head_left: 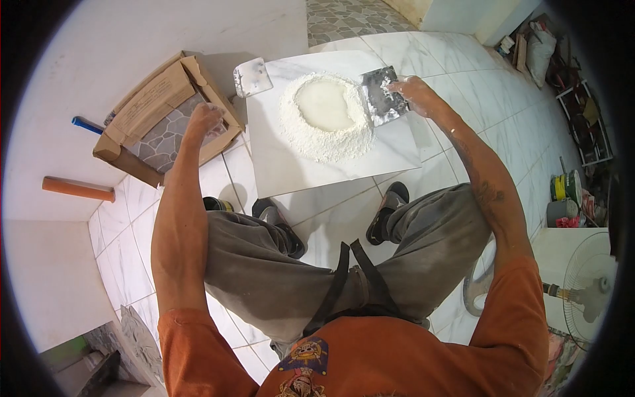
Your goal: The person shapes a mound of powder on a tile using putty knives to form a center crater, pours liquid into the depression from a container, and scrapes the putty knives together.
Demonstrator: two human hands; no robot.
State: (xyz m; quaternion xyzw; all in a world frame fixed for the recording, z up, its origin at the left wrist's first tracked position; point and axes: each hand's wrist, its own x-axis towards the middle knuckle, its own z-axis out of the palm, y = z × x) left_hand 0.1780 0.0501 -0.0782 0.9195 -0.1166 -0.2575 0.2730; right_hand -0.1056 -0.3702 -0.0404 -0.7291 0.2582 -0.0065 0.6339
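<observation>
On a white marbled square tile (284,178) lies a ring of white powder (354,142) with a pale, smooth pool of liquid (324,104) in its middle. My right hand (417,96) grips a flat metal scraper (380,109), smeared with white powder, at the right of the ring. A second flat scraper (253,77), whitish with dark marks, rests at the tile's far left corner. My left hand (207,120) is over the right side of an open cardboard box (142,102). Its fingers are curled, and whatever they hold is hidden.
Inside the box shows a grey stone-patterned surface (162,139). An orange tube (78,188) and a blue-handled tool (87,124) are by the left wall. Near my left foot stands a small can (217,204). At right are a fan (589,291) and paint tins (566,187).
</observation>
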